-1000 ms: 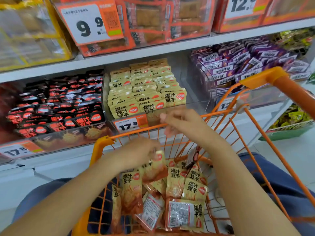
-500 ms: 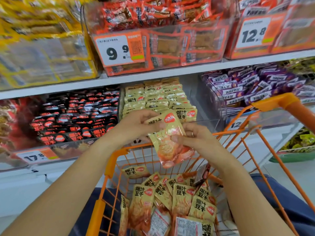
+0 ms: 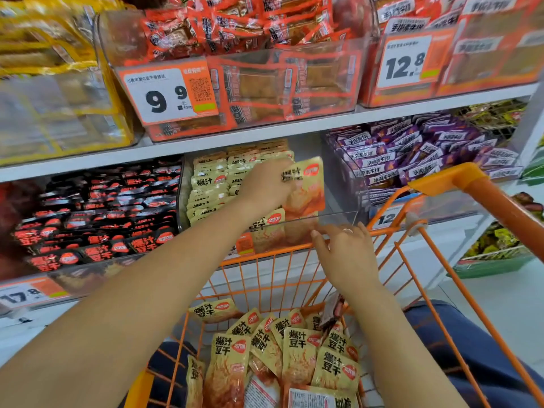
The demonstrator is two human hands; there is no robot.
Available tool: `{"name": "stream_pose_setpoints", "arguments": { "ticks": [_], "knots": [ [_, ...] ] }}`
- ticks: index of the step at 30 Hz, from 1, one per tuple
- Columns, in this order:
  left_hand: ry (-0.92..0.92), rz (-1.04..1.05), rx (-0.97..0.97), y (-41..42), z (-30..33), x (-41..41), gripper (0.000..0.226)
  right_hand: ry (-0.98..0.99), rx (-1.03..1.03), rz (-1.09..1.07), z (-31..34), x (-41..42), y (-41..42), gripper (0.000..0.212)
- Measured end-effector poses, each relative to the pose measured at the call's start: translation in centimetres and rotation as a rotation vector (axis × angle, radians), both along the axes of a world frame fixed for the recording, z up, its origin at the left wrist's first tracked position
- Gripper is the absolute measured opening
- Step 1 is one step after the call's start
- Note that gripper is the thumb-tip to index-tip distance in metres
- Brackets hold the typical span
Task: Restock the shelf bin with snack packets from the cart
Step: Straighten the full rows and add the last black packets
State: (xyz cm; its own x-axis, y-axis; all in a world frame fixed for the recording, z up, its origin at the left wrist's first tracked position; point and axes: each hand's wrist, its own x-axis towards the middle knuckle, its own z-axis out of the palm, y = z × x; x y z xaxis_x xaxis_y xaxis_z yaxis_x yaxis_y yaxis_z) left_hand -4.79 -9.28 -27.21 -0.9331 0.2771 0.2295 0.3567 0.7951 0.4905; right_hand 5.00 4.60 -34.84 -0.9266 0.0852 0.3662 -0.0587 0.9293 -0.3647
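Observation:
My left hand (image 3: 265,187) grips a yellow snack packet (image 3: 309,187) and holds it upright inside the clear shelf bin (image 3: 329,216), at the right end of the rows of matching yellow packets (image 3: 212,184). My right hand (image 3: 344,254) hovers empty just above the far rim of the orange cart (image 3: 265,257), fingers relaxed and slightly spread, below the bin's front wall. Several more yellow packets (image 3: 294,354) lie heaped in the cart basket.
A bin of black packets (image 3: 97,213) sits left of the yellow bin, a bin of purple packets (image 3: 412,160) to its right. Orange-packet bins with 9.9 and 12.8 price tags (image 3: 167,92) fill the shelf above. The cart handle (image 3: 500,207) rises at right.
My left hand has carried the packet from in front of the bin up into it. My right hand has let go of the packet and dropped toward the cart rim.

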Motion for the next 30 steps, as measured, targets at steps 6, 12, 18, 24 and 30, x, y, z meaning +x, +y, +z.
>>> {"name": "stream_pose_setpoints", "arguments": {
  "ticks": [6,12,18,24,30],
  "knots": [
    [-0.141,-0.036,-0.348,-0.3,-2.4,-0.5,0.040,-0.049,0.024,-0.010,0.2,-0.1,0.0,0.035],
    [-0.061,0.000,-0.440,0.3,-3.5,-0.2,0.034,-0.056,0.051,0.001,0.1,-0.3,0.0,0.036],
    [0.155,0.021,-0.221,-2.4,-0.3,4.2,0.025,0.194,-0.217,0.234,1.4,0.9,-1.5,0.031],
    [0.016,0.000,-0.268,-13.6,-3.8,14.6,0.018,-0.438,-0.113,0.626,1.2,3.4,-6.6,0.028],
    [0.025,0.024,-0.043,-17.3,-9.4,16.4,0.021,-0.594,0.426,0.592,-3.1,3.7,-10.4,0.047]
  ]
}}
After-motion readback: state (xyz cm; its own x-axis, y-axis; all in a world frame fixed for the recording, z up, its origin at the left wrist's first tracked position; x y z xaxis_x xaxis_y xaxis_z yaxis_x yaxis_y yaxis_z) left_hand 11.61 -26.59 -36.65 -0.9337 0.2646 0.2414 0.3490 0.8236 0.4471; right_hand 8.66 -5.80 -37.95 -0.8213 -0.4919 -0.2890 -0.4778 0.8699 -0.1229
